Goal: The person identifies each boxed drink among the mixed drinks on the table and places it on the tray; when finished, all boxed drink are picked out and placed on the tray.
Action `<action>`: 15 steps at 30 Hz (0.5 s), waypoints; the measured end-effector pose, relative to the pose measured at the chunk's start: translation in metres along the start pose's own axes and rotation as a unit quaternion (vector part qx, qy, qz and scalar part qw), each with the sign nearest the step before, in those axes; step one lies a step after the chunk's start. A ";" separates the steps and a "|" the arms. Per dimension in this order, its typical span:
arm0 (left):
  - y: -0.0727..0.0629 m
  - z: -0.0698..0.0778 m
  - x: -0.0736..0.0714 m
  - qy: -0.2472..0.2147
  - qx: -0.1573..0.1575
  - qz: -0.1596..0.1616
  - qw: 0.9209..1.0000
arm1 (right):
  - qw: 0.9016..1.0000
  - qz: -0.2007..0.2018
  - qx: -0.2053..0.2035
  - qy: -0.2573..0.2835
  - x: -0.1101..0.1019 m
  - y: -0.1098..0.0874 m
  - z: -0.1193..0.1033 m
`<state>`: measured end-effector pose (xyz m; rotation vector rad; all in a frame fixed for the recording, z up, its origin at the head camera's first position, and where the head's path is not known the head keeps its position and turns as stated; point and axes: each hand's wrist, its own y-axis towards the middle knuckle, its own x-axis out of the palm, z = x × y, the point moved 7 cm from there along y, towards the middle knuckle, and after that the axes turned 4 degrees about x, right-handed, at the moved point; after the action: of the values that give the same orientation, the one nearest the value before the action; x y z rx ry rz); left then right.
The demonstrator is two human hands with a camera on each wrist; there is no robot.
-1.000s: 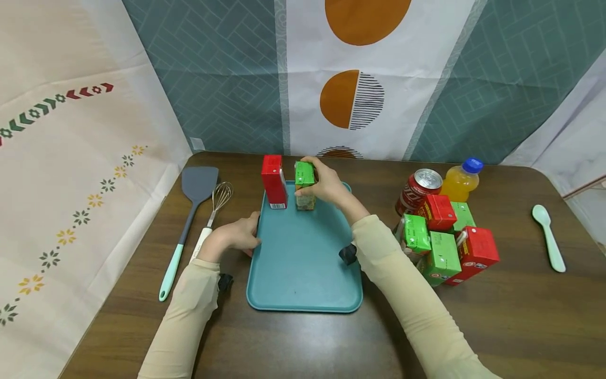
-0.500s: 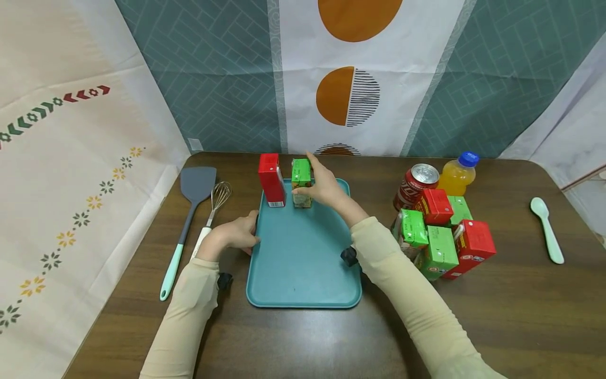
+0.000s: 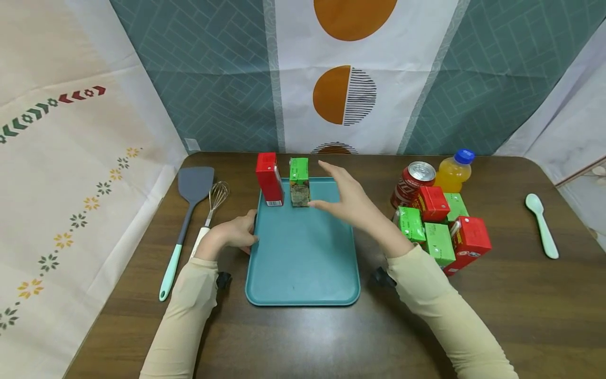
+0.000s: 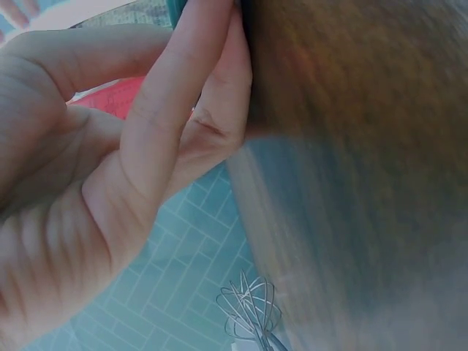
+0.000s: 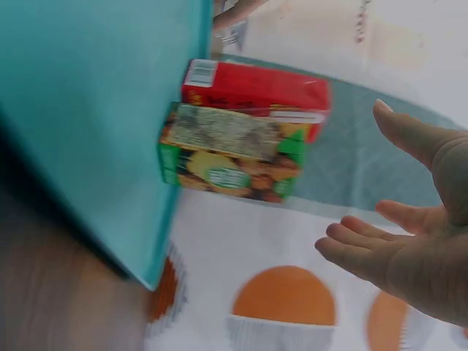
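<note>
A blue-green tray (image 3: 303, 252) lies on the table, and my left hand (image 3: 235, 231) pinches its left edge. In the left wrist view the fingers (image 4: 164, 102) of that hand meet the thumb at the tray's rim. Upright at the tray's far left corner stands a red juice box (image 3: 270, 180), its straw on the side. Just right of it stands a green juice box (image 3: 299, 183) with a fruit picture, plainly seen in the right wrist view. My right hand (image 3: 355, 202) hovers right of the green box, fingers spread and thumb apart, holding nothing.
On the right, several red and green juice boxes (image 3: 439, 245) cluster with a cola can (image 3: 413, 184) and an orange juice bottle (image 3: 453, 172). A pale green spoon (image 3: 542, 226) lies farther right. Left of the tray lie a spatula (image 3: 187, 226) and a whisk (image 3: 211, 210).
My right hand has let go of the green juice box and drawn back to the right, fingers opening. The green box stays standing on the tray. My left hand keeps its place.
</note>
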<state>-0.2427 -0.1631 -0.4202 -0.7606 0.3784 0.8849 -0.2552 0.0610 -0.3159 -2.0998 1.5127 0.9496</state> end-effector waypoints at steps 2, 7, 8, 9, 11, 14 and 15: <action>0.000 0.000 0.000 -0.002 0.003 -0.001 1.000 | 1.000 0.012 -0.017 -0.008 -0.009 -0.019 -0.001; 0.000 0.000 -0.001 0.001 0.002 0.003 1.000 | 0.997 0.047 -0.050 -0.025 -0.032 -0.064 0.003; 0.000 0.000 -0.001 0.001 0.002 0.004 1.000 | 0.996 0.055 -0.054 -0.032 -0.038 -0.071 0.005; 0.000 0.000 -0.002 0.002 0.000 0.005 1.000 | 0.996 0.063 -0.059 -0.038 -0.043 -0.078 0.008; -0.001 0.000 -0.002 0.002 -0.002 0.005 1.000 | 0.993 0.079 -0.068 -0.053 -0.055 -0.091 0.012; 0.000 0.001 -0.001 0.003 0.002 0.003 1.000 | 0.988 0.093 -0.080 -0.092 -0.074 -0.111 0.017; 0.000 0.001 0.000 0.003 0.005 0.001 1.000 | 0.986 0.095 -0.087 -0.105 -0.080 -0.119 0.019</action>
<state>-0.2428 -0.1620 -0.4192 -0.7533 0.3884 0.8833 -0.1651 0.1685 -0.2818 -1.9179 1.5898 1.3733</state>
